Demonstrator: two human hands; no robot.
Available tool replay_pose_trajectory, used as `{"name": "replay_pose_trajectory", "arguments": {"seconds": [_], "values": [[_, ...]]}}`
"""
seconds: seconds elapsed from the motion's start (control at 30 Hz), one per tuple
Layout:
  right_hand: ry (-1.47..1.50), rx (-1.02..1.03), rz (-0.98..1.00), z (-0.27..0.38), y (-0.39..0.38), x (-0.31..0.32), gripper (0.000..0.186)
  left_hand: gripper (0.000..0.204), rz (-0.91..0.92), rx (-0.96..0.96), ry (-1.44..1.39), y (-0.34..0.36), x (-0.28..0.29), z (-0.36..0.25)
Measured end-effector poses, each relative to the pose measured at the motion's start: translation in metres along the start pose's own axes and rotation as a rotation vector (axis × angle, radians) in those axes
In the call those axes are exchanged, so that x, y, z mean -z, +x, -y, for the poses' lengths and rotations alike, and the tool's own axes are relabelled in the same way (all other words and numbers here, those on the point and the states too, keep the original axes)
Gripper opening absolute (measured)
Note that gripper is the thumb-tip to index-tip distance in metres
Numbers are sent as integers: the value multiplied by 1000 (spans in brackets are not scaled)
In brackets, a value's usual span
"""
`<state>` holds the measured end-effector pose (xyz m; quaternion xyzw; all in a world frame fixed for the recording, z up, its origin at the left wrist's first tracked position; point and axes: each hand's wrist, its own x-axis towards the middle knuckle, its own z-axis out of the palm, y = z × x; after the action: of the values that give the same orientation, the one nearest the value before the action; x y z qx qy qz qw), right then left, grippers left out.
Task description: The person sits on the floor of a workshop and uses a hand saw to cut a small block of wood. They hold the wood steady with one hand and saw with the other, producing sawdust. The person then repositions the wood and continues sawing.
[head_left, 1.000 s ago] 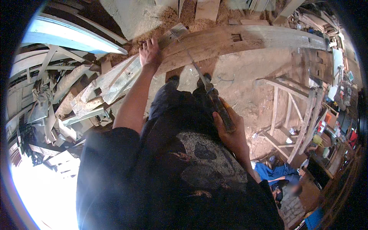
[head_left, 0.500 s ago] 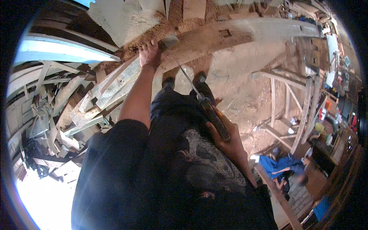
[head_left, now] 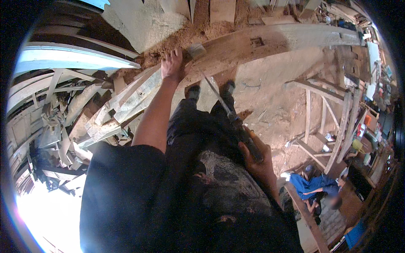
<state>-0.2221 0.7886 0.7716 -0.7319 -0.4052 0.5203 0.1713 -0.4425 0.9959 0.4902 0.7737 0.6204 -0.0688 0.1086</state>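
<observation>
My left hand [head_left: 172,65] lies flat on the near end of a long wooden beam [head_left: 274,40] that runs across the top of the view and has a small rectangular mortise [head_left: 256,42] cut in it. My right hand [head_left: 257,158] grips the dark handle of a long-handled tool [head_left: 223,107] at waist height. The tool's shaft slants up to a grey head [head_left: 196,50], which sits at the beam just right of my left hand. My two shoes [head_left: 211,90] stand on the ground below the beam.
A heap of scrap planks [head_left: 105,114] lies at the left. Sawdust [head_left: 190,33] covers the ground behind the beam. A wooden frame [head_left: 325,122] stands at the right, and a person in blue [head_left: 316,187] sits low at the lower right.
Both hands keep their holds. The view has shifted slightly, so the beam and the tool head sit a little lower in the picture.
</observation>
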Motion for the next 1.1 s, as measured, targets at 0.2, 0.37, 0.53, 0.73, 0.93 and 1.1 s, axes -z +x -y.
{"name": "replay_pose_trajectory", "arguments": {"seconds": [0.2, 0.37, 0.53, 0.73, 0.93, 1.1], "values": [[-17, -90, 75, 25, 8, 18, 43, 83, 54, -20, -12, 5, -7, 15], [-216, -103, 103, 23, -17, 6, 44, 80, -10, -18, -37, 2, -9, 8], [-58, -69, 69, 16, -47, 26, 45, 74, -59, -96, 63, 5, -6, 5], [-333, -18, 130, 11, -46, 19, 45, 63, -361, -145, 238, 12, -50, 28], [-118, -97, -9, 7, -12, 7, 47, 32, -193, 112, 121, 28, -15, 12], [-196, 51, -13, -3, -29, 13, 51, 20, -218, 63, 86, 28, -18, 14]]}}
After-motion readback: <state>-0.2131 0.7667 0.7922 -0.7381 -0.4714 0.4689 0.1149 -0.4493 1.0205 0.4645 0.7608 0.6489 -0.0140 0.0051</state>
